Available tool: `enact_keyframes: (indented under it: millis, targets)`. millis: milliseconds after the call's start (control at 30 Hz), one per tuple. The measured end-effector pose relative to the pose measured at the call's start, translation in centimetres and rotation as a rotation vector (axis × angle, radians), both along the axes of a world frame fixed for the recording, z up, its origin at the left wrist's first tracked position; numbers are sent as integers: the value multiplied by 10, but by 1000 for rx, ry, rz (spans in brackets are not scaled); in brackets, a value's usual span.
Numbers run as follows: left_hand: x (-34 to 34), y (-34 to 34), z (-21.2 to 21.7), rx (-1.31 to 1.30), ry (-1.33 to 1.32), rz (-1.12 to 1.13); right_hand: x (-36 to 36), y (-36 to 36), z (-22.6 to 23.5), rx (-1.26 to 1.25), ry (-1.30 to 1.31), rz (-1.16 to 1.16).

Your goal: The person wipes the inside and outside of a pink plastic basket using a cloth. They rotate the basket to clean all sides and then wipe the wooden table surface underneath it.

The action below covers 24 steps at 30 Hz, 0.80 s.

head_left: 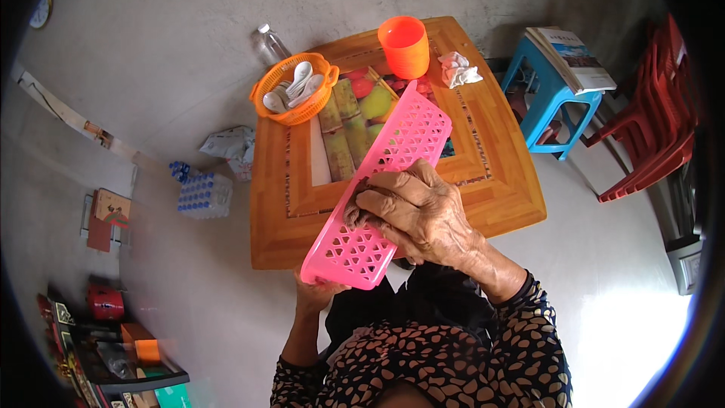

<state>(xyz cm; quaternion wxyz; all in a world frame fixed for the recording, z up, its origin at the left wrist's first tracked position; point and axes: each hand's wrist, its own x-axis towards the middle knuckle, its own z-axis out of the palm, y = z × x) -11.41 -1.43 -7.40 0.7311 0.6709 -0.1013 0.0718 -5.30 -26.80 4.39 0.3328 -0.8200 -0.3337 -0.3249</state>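
A pink plastic basket (pixel 408 136) with heart-shaped holes is held tilted on its side over the near part of the wooden table (pixel 498 215). My left hand (pixel 321 291) grips its lower near end, most of the fingers hidden beneath it. My right hand (pixel 423 208) is closed around a crumpled brown cloth (pixel 356 208) and presses it against the basket's long side, near the rim. The inside of the basket is mostly turned out of sight.
On the table are an orange basket (pixel 257 98) of white spoons, stacked orange cups (pixel 405 57), crumpled tissue (pixel 459 72) and a clear bottle (pixel 273 44). A blue stool (pixel 555 98) with magazines and stacked red chairs (pixel 649 121) stand right; bottled water (pixel 204 195) sits on the left floor.
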Motion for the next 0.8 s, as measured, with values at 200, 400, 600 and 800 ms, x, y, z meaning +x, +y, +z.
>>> enact_keyframes:
  millis: [200, 400, 600, 800]
  targets:
    - [4, -17, 19, -76, -32, 42, 56, -22, -11, 69, -76, -341]
    - [8, -36, 55, -47, -75, 3, 71, -26, -11, 269, 59, -436]
    - [14, -46, 74, 115, -47, -19, 47, -10, 14, 277, 188, -8]
    - [27, -68, 102, 73, 96, 1, 19, 8, 43, 236, 10, 9]
